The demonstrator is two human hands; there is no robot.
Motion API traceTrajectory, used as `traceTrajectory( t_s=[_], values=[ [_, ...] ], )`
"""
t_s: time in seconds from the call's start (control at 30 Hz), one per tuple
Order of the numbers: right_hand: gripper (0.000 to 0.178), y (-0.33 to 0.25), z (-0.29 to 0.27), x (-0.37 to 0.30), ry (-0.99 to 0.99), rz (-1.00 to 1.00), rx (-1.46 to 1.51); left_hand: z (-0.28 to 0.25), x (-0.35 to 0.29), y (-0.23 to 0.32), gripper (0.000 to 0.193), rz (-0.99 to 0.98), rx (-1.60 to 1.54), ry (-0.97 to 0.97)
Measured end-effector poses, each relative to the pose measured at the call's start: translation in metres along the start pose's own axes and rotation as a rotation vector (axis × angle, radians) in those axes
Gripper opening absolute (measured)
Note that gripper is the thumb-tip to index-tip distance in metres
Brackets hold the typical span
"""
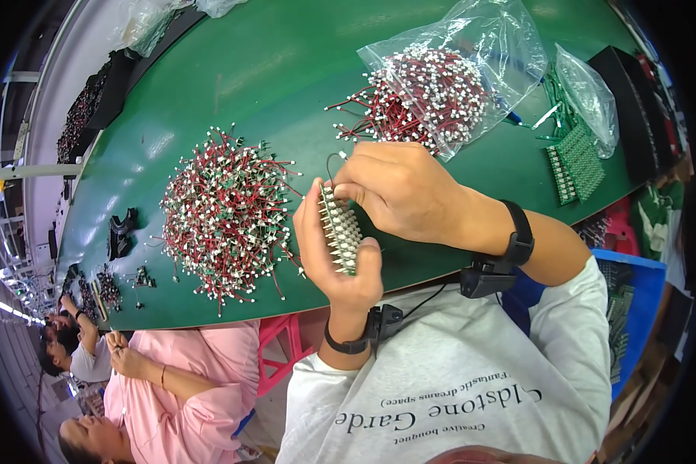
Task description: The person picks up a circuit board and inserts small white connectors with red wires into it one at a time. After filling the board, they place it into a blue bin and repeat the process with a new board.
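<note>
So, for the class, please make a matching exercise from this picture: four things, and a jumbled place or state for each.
Things
1. Left hand
2. Right hand
3. Clear plastic bag
4. Blue bin

Places or states
A. Lying partly over a heap of red wires with white ends
B. Gripping the board panel along its sides
C. Beyond the green table's edge, at the picture's right
D. Fingertips at the panel's upper end, beside a thin dark wire

Right pairs: 1-B, 2-D, 3-A, 4-C

Bright light, ceiling lamps (4,308) glowing far left, soft glare on green tabletop (286,69), bent edges, black corners
</note>
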State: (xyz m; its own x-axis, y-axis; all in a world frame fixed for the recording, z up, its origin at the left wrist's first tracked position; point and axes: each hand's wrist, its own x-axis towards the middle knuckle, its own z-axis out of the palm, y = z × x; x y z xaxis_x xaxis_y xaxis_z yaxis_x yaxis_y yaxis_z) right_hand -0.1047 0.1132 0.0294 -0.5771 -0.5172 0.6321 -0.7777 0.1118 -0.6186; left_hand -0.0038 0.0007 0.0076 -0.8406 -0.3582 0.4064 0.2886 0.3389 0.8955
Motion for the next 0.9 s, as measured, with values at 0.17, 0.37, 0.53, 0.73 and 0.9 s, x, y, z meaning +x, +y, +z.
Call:
traceTrajectory(
  t_s=[0.17, 0.37, 0.53, 0.73, 0.9],
  values=[
    [0.036, 0.003, -0.007, 0.007, -0.025, 0.037, 0.122, -0.004, 0.009, 0.008, 0.079, -0.324, -0.647, 0.180],
    [0.038, -0.003, -0.013, 0.013, -0.003, 0.320, 0.507, -0.006, 0.010, 0.006, 0.076, -0.391, -0.743, 0.176],
    [0.014, 0.012, -0.018, 0.012, -0.002, 0.246, 0.261, -0.009, 0.009, 0.002, 0.076, -0.415, -0.674, 0.184],
    [0.009, 0.005, -0.004, 0.006, -0.141, 0.165, 0.233, -0.012, 0.009, -0.002, 0.075, -0.444, -0.827, 0.282],
    [0.009, 0.005, 0.004, 0.002, -0.175, 0.259, 0.283, -0.012, 0.007, 0.000, 0.075, -0.466, -0.727, 0.261]
  ],
)
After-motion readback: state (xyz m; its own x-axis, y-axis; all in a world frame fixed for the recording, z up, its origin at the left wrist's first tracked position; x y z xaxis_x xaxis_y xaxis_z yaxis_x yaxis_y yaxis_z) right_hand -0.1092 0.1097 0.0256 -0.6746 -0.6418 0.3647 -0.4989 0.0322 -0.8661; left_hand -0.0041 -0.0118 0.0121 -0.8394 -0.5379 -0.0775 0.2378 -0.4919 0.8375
